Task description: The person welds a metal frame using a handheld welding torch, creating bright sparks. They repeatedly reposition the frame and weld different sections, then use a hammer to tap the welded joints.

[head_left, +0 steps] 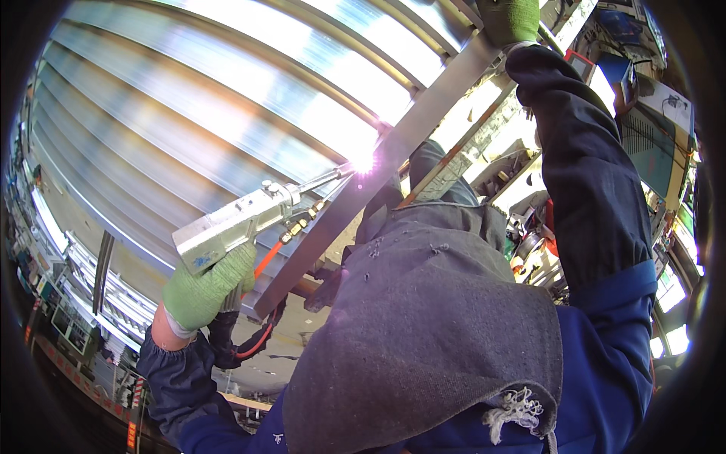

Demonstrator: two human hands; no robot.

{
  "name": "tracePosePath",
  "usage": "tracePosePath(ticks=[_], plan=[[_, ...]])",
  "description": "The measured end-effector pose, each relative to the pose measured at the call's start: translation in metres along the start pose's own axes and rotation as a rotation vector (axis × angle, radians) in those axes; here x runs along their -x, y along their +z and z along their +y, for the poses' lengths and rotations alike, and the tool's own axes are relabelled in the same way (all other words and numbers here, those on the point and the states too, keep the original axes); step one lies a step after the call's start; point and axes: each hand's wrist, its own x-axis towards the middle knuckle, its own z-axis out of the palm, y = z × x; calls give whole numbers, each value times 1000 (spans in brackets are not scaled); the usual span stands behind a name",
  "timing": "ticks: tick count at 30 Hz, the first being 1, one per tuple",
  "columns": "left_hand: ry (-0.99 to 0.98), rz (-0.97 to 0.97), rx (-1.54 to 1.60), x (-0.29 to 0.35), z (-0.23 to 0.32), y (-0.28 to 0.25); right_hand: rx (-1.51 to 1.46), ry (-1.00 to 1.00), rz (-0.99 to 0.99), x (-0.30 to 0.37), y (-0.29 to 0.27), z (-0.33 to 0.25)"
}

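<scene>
My left hand (210, 287), in a green glove, is wrapped round the handle of a silver handheld welding gun (238, 218). The gun's narrow nozzle (321, 180) points up and to the right. At its tip a bright pink-white glare (363, 160) covers the spot where a slat meets a long flat metal bar (435, 106). Several parallel metal slats (151, 113) run from that bar toward the left. My right hand (511, 21), also gloved in green, is at the bar's far end by the top edge of the picture; its fingers are cut off or hidden.
An orange-red hose (268, 259) with brass fittings runs below the gun. My dark apron (423, 303) hangs close to the bar. Tools and loose parts (529, 246) clutter the right side, near a grey-green cabinet (650, 144). Metal lengths (121, 303) lie at the left.
</scene>
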Motion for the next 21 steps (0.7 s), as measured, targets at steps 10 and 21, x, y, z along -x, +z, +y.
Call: tracePosePath(ticks=[10,21], plan=[[-18,99,-43,24,3,3,82,-143,113,-1,1,-2],[198,103,-34,-16,32,35,57,-75,112,-5,-2,-6]])
